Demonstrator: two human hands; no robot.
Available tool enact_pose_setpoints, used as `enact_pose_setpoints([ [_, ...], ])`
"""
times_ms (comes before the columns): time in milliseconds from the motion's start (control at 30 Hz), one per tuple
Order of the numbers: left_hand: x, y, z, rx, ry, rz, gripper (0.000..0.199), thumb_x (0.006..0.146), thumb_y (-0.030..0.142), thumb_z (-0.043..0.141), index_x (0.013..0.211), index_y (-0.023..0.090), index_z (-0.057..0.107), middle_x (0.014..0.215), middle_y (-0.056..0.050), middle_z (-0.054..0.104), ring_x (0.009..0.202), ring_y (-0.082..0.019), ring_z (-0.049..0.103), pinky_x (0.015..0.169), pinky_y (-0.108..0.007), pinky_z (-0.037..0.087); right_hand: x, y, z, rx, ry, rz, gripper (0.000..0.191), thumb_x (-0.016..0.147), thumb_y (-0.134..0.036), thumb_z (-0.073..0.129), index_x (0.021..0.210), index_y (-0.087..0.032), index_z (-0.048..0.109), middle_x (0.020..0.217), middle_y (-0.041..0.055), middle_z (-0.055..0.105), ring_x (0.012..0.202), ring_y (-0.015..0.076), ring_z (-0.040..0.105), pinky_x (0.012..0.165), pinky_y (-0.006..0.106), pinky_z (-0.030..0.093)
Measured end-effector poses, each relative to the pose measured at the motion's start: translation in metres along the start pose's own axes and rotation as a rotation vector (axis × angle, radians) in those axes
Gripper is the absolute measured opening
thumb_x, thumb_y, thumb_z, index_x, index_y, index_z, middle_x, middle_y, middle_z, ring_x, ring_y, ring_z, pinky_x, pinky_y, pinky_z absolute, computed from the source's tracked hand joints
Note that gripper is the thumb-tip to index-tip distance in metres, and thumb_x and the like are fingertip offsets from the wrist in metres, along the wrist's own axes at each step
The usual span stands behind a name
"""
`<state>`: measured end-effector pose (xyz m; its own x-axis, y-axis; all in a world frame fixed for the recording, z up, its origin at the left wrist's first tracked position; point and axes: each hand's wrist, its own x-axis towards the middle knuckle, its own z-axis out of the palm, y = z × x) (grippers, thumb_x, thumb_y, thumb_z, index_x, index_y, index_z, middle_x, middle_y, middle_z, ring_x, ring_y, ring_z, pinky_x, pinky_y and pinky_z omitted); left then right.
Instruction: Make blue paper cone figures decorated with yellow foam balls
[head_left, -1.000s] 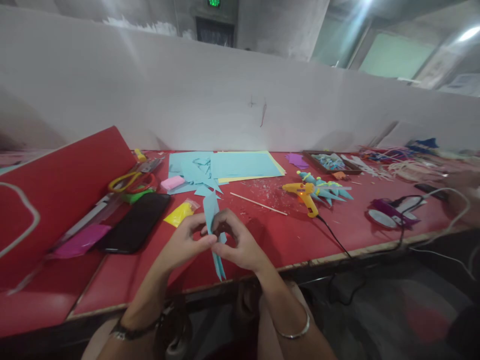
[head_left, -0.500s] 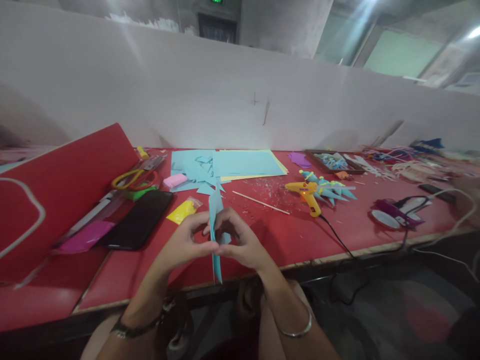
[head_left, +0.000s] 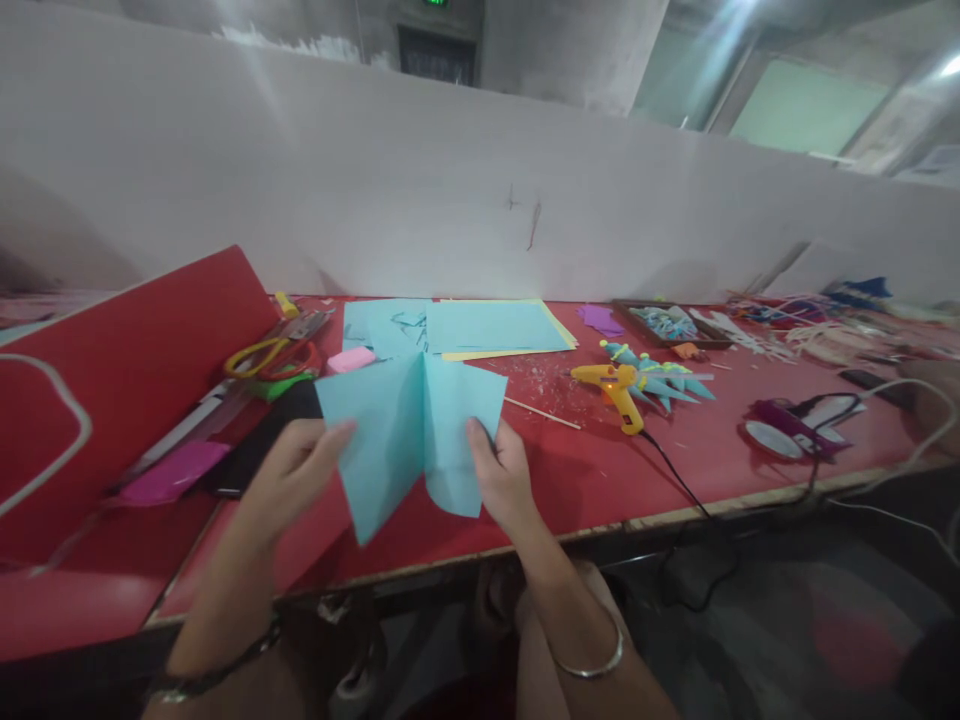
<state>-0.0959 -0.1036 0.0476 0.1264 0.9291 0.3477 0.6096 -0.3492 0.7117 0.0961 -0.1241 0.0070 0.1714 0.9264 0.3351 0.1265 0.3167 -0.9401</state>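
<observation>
A light blue sheet of paper (head_left: 386, 430), creased down the middle, hangs opened out above the red table. My left hand (head_left: 296, 475) pinches its left edge between thumb and fingers. At the right edge my right hand (head_left: 501, 470) grips the sheet, thumb in front and fingers behind. Something dark shows beside the right thumb, too small to make out. Behind the sheet lie more blue paper (head_left: 491, 328) and small cut scraps (head_left: 409, 320).
Scissors (head_left: 259, 358), a pink packet (head_left: 174, 472) and a black phone (head_left: 251, 450) lie left. A yellow glue gun (head_left: 619, 393) with its cord, blue spiky pieces (head_left: 664, 380), a tray (head_left: 637, 325) and a purple device (head_left: 799, 430) are right.
The blue paper, seen edge-on between my hands before, is now spread open to face me. My hands have moved apart, the left one further, and the paper now covers the yellow packet.
</observation>
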Motion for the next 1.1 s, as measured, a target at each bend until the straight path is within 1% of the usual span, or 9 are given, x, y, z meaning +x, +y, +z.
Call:
enact_pose_setpoints([
  [67,0.002,-0.004,-0.008,0.286,0.141,-0.003,0.035,0.079,0.040,0.037,0.051,0.020,0.039,0.048,0.003,0.038,0.047,-0.012,0.038,0.045,-0.024,0.031,0.001,-0.002,-0.004,0.029,-0.012,-0.011,0.029,0.082,-0.040,0.042,0.087,-0.016,0.058,0.066,0.0008,0.056,0.063,0.0148,0.050,0.060,0.025,0.041],
  [133,0.003,-0.001,-0.011,0.511,0.310,0.053,0.020,0.078,0.036,0.045,0.081,0.018,0.053,0.075,-0.004,0.055,0.070,-0.019,0.051,0.058,-0.027,0.040,0.001,-0.004,-0.005,0.045,-0.087,-0.034,0.028,0.081,-0.039,0.043,0.090,-0.018,0.059,0.066,0.0007,0.057,0.065,0.0155,0.051,0.063,0.025,0.042],
  [167,0.003,0.002,-0.011,0.571,0.378,0.106,0.027,0.077,0.034,0.048,0.099,0.018,0.051,0.094,-0.008,0.057,0.087,-0.023,0.052,0.069,-0.030,0.042,-0.001,-0.006,-0.005,0.050,-0.137,-0.043,0.027,0.081,-0.039,0.043,0.090,-0.019,0.059,0.065,0.0004,0.056,0.064,0.0152,0.051,0.062,0.025,0.042],
  [233,0.001,0.012,-0.008,0.599,0.434,0.243,0.042,0.080,0.031,0.046,0.118,0.014,0.043,0.118,-0.016,0.048,0.111,-0.027,0.042,0.090,-0.036,0.036,-0.004,-0.007,-0.003,0.068,-0.244,-0.060,0.025,0.081,-0.037,0.044,0.088,-0.020,0.060,0.064,-0.0004,0.054,0.061,0.0136,0.048,0.060,0.024,0.041],
  [300,-0.002,0.025,-0.003,0.584,0.400,0.347,0.041,0.083,0.030,0.041,0.121,0.012,0.043,0.122,-0.017,0.047,0.117,-0.026,0.038,0.099,-0.038,0.028,-0.008,-0.008,-0.002,0.108,-0.326,-0.061,0.024,0.080,-0.037,0.045,0.084,-0.020,0.061,0.064,-0.0009,0.053,0.058,0.0120,0.046,0.057,0.024,0.041],
  [467,-0.007,0.045,0.005,0.437,0.228,0.330,0.033,0.088,0.033,0.028,0.095,0.019,0.057,0.094,-0.006,0.064,0.094,-0.021,0.054,0.097,-0.041,0.023,-0.011,-0.007,-0.001,0.276,-0.319,0.041,0.025,0.074,-0.044,0.052,0.076,-0.021,0.061,0.067,-0.0008,0.055,0.059,0.0119,0.048,0.056,0.024,0.042],
  [567,-0.005,0.044,0.005,0.455,0.254,0.197,0.032,0.084,0.040,0.035,0.080,0.019,0.059,0.075,-0.003,0.065,0.072,-0.020,0.056,0.083,-0.037,0.031,-0.009,-0.006,-0.002,0.374,-0.239,0.100,0.026,0.071,-0.045,0.054,0.076,-0.020,0.061,0.069,-0.0004,0.057,0.061,0.0124,0.050,0.058,0.024,0.043],
  [767,-0.002,0.038,0.004,0.346,0.276,0.020,0.036,0.078,0.046,0.044,0.061,0.016,0.054,0.047,0.005,0.041,0.046,-0.009,0.039,0.049,-0.020,0.028,-0.003,-0.003,-0.007,0.384,-0.258,0.195,0.031,0.066,-0.048,0.058,0.071,-0.018,0.059,0.061,-0.0009,0.053,0.055,0.0110,0.046,0.055,0.023,0.040],
  [1100,0.002,0.036,0.015,0.161,0.089,0.067,0.037,0.076,0.041,0.042,0.048,0.017,0.038,0.048,0.004,0.026,0.047,-0.008,0.026,0.043,-0.021,0.021,0.009,-0.003,-0.022,0.258,-0.065,0.185,0.040,0.070,-0.053,0.052,0.055,-0.018,0.043,0.051,-0.0041,0.036,0.049,0.0076,0.032,0.045,0.020,0.029],
])
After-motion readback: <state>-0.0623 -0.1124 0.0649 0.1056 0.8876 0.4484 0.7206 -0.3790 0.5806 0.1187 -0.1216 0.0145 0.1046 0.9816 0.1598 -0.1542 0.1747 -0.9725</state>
